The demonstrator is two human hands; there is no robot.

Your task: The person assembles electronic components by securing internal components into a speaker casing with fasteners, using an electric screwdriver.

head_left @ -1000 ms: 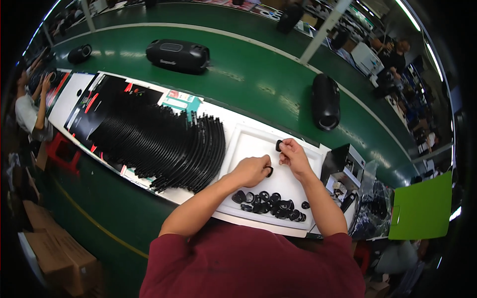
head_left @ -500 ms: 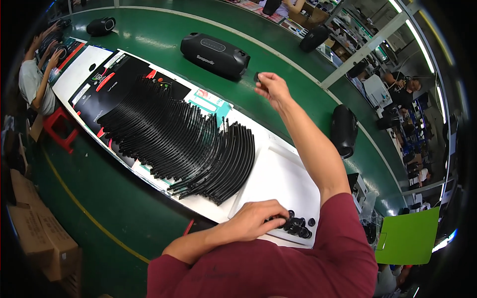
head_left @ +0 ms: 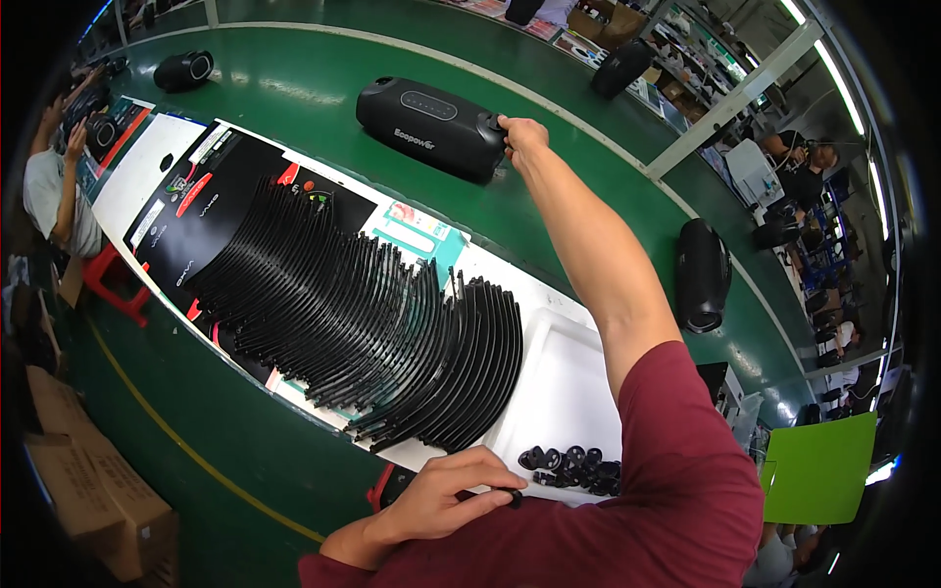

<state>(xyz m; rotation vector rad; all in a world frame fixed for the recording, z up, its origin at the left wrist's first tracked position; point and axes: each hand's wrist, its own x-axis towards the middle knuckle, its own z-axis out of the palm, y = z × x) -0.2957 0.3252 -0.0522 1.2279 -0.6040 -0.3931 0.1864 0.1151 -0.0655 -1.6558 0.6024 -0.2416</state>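
Observation:
My right hand [head_left: 523,137] reaches far forward to the right end of a black cylindrical portable speaker [head_left: 431,129] lying on the green surface. Its fingers are pinched on a small black round piece [head_left: 497,122], which is at the speaker's end and partly hidden. Close to my body, my left hand [head_left: 453,496] pinches another small black round piece [head_left: 512,496] between thumb and fingers. Just right of it, several like black pieces [head_left: 580,468] lie heaped in the near part of a white tray [head_left: 549,392].
Many black curved strips [head_left: 363,323] lie side by side on the white bench [head_left: 147,176]. Other speakers stand on the green surface, one [head_left: 704,274] to the right. A red stool [head_left: 113,284], cardboard boxes [head_left: 98,470] and a person [head_left: 64,196] are at left.
My right hand has moved forward and left with its round piece to the speaker's end. My left hand has drawn back from the heap, holding a round piece.

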